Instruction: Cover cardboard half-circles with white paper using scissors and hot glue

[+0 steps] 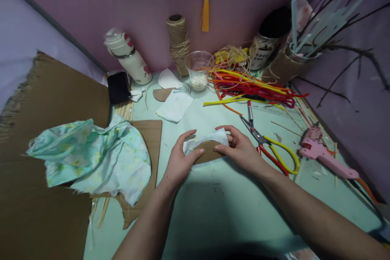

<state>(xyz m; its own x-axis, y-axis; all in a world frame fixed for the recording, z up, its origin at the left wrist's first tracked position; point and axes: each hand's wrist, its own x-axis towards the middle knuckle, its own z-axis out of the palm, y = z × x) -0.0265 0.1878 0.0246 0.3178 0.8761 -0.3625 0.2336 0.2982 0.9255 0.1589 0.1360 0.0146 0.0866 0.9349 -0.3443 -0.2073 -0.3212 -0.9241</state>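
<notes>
Between my hands is a half-round cardboard piece (209, 152) lying over a pale fabric piece (210, 136) whose edge stands up behind the curve. My left hand (184, 156) grips the left end, its thumb on the cardboard and its fingers at the fabric. At the right end, my right hand (239, 146) pinches the cardboard and fabric with its thumb on top; some of its fingers are hidden behind the cloth. Just to the right of that hand lie scissors (265, 142) with one yellow and one red handle, and a red marker (250, 113) touches their blades.
Crumpled green floral cloth (100, 158) covers part of a cardboard sheet (155, 142) at left. Behind are a cut cloth piece (175, 105), a plastic cup (199, 73), twine (178, 42), a bottle (129, 59) and pipe cleaners (252, 89). A pink glue gun (326, 154) lies right.
</notes>
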